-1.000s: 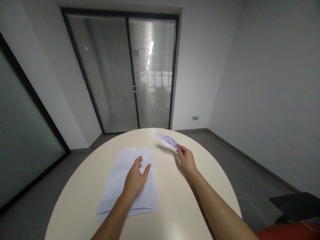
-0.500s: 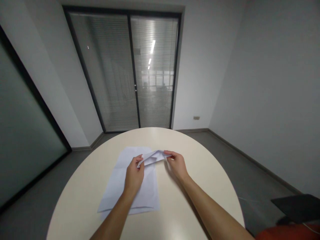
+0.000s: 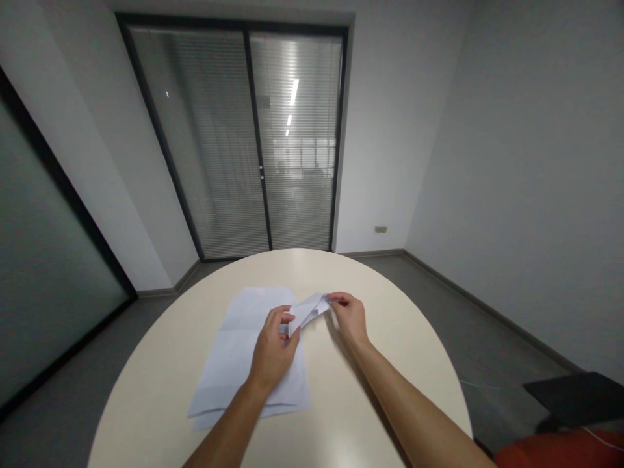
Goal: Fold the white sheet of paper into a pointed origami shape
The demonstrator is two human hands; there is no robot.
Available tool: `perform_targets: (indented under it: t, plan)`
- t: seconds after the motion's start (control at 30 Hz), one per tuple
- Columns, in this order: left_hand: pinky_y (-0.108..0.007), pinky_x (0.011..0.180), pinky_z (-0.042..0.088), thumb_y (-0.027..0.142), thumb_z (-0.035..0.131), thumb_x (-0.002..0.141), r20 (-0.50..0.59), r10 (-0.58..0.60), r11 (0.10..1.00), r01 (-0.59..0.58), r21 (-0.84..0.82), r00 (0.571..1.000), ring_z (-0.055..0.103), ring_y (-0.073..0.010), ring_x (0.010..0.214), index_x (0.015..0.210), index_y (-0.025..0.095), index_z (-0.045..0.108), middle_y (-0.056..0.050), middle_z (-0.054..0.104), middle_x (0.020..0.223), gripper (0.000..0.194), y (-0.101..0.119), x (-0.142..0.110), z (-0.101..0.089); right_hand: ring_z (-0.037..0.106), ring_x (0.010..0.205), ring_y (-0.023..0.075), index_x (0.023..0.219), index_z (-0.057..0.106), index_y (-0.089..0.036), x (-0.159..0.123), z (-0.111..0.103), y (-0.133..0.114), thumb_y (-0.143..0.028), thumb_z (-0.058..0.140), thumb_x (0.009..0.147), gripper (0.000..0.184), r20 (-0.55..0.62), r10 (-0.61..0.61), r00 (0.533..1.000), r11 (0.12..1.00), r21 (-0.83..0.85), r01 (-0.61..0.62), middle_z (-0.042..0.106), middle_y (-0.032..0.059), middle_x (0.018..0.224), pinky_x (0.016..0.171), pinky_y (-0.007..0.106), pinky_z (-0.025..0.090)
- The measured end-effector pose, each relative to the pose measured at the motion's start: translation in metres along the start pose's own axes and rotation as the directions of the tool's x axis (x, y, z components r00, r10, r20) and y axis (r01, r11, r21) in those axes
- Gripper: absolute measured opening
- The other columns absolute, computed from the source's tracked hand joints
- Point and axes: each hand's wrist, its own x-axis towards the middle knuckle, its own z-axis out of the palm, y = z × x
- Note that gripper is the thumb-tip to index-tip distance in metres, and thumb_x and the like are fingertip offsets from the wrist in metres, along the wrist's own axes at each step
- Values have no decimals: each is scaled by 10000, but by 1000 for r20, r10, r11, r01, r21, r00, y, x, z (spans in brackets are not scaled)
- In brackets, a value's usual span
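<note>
A folded piece of white paper [image 3: 311, 311] is held up between my two hands, above the table and the right edge of some flat sheets. My left hand [image 3: 276, 344] grips its left end, thumb below and fingers behind. At the other end, my right hand [image 3: 350, 316] pinches the paper's tip between thumb and fingers. Under my left hand and forearm lie several white paper sheets [image 3: 229, 364], stacked slightly askew and partly hidden by that arm.
The sheets rest on a round cream table [image 3: 404, 351]. Beyond it stands a glass partition with blinds [image 3: 219, 149]. A dark flat object [image 3: 575, 396] and something red [image 3: 546, 452] are at the lower right. A wall plate [image 3: 381, 229] sits low on the wall.
My left hand has moved right, closer to my right hand, and the folded paper has turned and looks shorter between them. My right hand has shifted slightly right.
</note>
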Motion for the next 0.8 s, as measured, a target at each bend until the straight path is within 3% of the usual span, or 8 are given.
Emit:
perform_targets:
  t: [0.1, 0.17, 0.3, 0.43, 0.63, 0.7, 0.8]
  plan:
    - [-266, 683, 565, 260, 610, 858, 51, 49, 999, -50, 14, 998, 619, -229, 1130, 1021, 215, 592, -116, 581, 1283, 170, 7, -2, 1, 700, 834, 261, 805, 768, -209, 2, 0, 0, -275, 606, 727, 191, -7, -6, 1000, 1000, 7, 6, 773, 76, 868, 858, 400, 531]
    - [-272, 671, 559, 310, 601, 875, 38, 18, 1000, -19, 24, 999, 635, -226, 1082, 1041, 216, 594, -116, 594, 1269, 191, 10, -1, 2, 699, 870, 264, 815, 763, -207, 2, -1, -2, -293, 615, 747, 184, -8, -56, 998, 998, -3, 56, 770, 84, 899, 877, 406, 532]
    - [-316, 712, 545, 449, 520, 922, -52, -168, 985, 169, 19, 984, 669, -218, 918, 1054, 211, 615, -100, 680, 1120, 288, 4, 4, -1, 698, 972, 272, 884, 776, -214, 1, -5, -6, -328, 633, 811, 197, 66, -170, 983, 984, -50, 173, 769, 94, 1012, 952, 433, 516]
    - [-321, 661, 528, 542, 466, 900, -99, -355, 935, 355, -18, 930, 652, -219, 732, 878, 219, 615, -38, 669, 768, 356, -14, 10, -5, 675, 1121, 300, 906, 802, -241, -1, -10, -9, -346, 675, 833, 181, 220, -182, 958, 982, -17, 190, 784, 86, 1027, 1072, 488, 439]
    - [-334, 615, 567, 550, 517, 782, -153, -519, 845, 477, -243, 841, 643, -216, 712, 812, 195, 621, -36, 645, 750, 371, -26, 17, -10, 498, 1379, 325, 884, 824, -256, 0, -19, -21, -488, 814, 751, 268, 497, -126, 858, 972, 235, 7, 642, 106, 1384, 1167, 504, 327]
    - [-345, 622, 574, 541, 534, 758, -127, -526, 834, 482, -269, 841, 656, -231, 744, 817, 179, 650, -60, 674, 786, 384, -26, 19, -11, 521, 1354, 334, 851, 821, -245, 0, -21, -24, -491, 863, 689, 298, 543, -87, 835, 945, 309, -103, 612, 111, 1422, 1146, 503, 353]
    - [-367, 659, 575, 528, 532, 760, -73, -487, 853, 457, -252, 870, 679, -261, 797, 861, 161, 692, -105, 718, 858, 413, -26, 20, -12, 620, 1229, 324, 803, 803, -226, -3, -20, -29, -475, 911, 615, 329, 575, 1, 818, 880, 388, -273, 715, 127, 1261, 1098, 495, 399]
